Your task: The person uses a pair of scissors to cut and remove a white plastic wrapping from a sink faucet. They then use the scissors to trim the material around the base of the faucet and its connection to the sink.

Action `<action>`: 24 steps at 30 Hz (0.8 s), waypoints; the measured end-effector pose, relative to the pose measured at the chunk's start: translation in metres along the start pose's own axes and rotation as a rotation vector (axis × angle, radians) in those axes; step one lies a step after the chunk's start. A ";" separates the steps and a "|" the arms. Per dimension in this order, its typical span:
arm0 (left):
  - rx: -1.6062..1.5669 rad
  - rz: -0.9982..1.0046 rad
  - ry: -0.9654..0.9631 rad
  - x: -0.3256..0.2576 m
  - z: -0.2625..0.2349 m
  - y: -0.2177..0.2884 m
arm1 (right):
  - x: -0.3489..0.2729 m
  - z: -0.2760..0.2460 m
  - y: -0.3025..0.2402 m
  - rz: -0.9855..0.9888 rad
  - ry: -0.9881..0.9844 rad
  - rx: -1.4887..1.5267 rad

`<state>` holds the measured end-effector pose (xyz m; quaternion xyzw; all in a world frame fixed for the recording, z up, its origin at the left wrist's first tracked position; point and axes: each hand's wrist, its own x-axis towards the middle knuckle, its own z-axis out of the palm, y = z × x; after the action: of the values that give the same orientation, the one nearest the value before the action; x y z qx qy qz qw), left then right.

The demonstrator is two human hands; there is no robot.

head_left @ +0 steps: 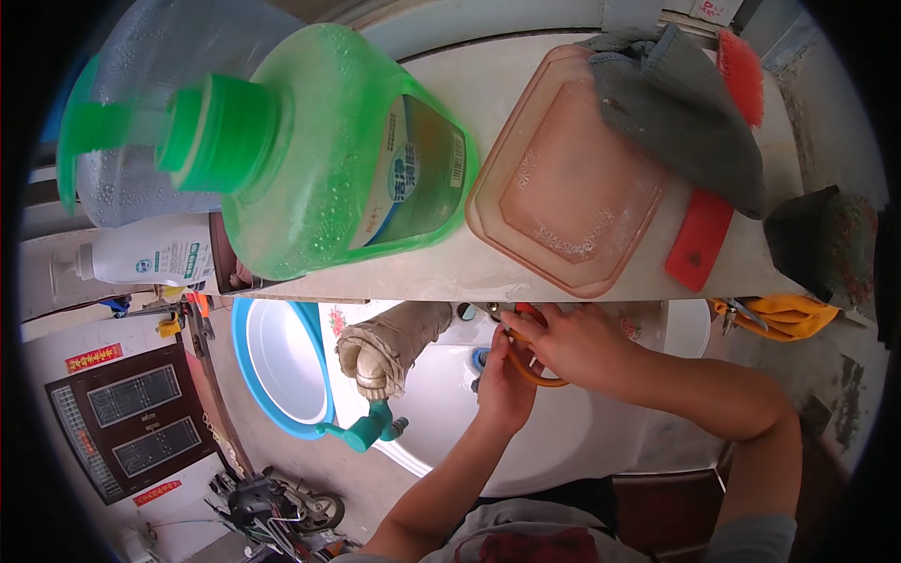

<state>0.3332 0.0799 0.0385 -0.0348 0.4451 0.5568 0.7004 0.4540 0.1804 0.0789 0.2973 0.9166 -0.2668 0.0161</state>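
Over the white washbasin [572, 432], both my hands are close together on what looks like a pair of scissors with an orange loop handle [544, 380]. My left hand [508, 389] is closed around the handle from below, fingers pointing up. From the right, my right hand [584, 345] comes over it, its fingers bent at the red and orange upper part. A short piece of metal shows left of my fingertips, under the shelf edge. The fingers hide most of the tool.
Above the basin, a pale shelf [375, 280] carries a big green pump bottle [319, 141], a pinkish plastic tray [572, 178], a grey cloth [676, 113] and a red brush [741, 80]. A cloth-wrapped tap [394, 342] with a teal spout stands left, beside a blue-rimmed tub [282, 361].
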 end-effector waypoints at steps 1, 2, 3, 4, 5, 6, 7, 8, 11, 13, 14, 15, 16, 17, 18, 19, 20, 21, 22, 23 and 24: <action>0.019 0.012 0.022 0.001 0.003 0.000 | 0.000 0.004 0.003 -0.033 0.111 -0.053; 0.019 0.008 0.028 0.002 0.001 0.000 | -0.001 0.009 0.005 -0.066 0.214 -0.102; 0.033 0.039 0.072 0.004 0.000 0.001 | -0.001 0.013 0.007 -0.065 0.210 -0.096; 0.047 0.069 0.115 0.007 -0.002 0.002 | 0.001 0.015 0.010 -0.071 0.219 0.061; 0.049 0.068 0.118 0.007 -0.005 0.006 | 0.002 0.014 0.010 -0.079 0.231 0.216; -0.019 0.034 0.012 0.009 -0.009 0.012 | 0.001 0.011 0.009 -0.078 0.230 0.220; -0.087 0.001 -0.094 0.011 -0.012 0.015 | -0.001 0.006 0.007 -0.004 0.056 0.520; -0.086 0.002 -0.090 0.013 -0.016 0.016 | 0.000 0.002 0.005 0.070 -0.123 0.815; -0.275 -0.008 -0.024 0.015 -0.001 0.023 | 0.014 0.032 0.005 0.105 -0.008 1.317; -0.187 0.024 -0.017 0.023 -0.004 0.019 | 0.009 0.036 0.020 0.365 -0.278 1.920; -0.099 0.051 -0.010 0.026 -0.007 0.019 | 0.010 0.036 0.019 0.364 -0.279 1.918; -0.149 0.045 0.001 0.027 -0.008 0.019 | 0.011 0.037 0.017 0.432 -0.315 2.010; -0.151 0.046 0.002 0.026 -0.008 0.021 | 0.013 0.037 0.015 0.501 -0.352 2.101; -0.113 0.052 0.017 0.026 -0.006 0.022 | 0.014 0.039 0.015 0.503 -0.351 2.101; -0.076 0.058 0.032 0.026 -0.006 0.023 | 0.016 0.041 0.016 0.497 -0.381 2.140; -0.076 0.055 0.032 0.026 -0.008 0.023 | 0.018 0.043 0.017 0.491 -0.411 2.179; -0.104 0.051 0.014 0.026 -0.011 0.024 | 0.018 0.043 0.016 0.493 -0.414 2.180; -0.131 0.046 -0.004 0.025 -0.015 0.024 | 0.017 0.044 0.017 0.488 -0.425 2.191; -0.132 0.045 -0.002 0.023 -0.018 0.024 | 0.017 0.044 0.016 0.483 -0.435 2.201; -0.114 0.022 -0.022 0.022 -0.021 0.025 | 0.017 0.045 0.013 0.482 -0.436 2.200; -0.095 -0.002 -0.043 0.022 -0.023 0.026 | 0.016 0.047 0.007 0.507 -0.389 2.195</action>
<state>0.2987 0.0934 0.0218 -0.0567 0.4031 0.5772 0.7079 0.4391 0.1705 0.0321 0.2811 0.0845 -0.9542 -0.0573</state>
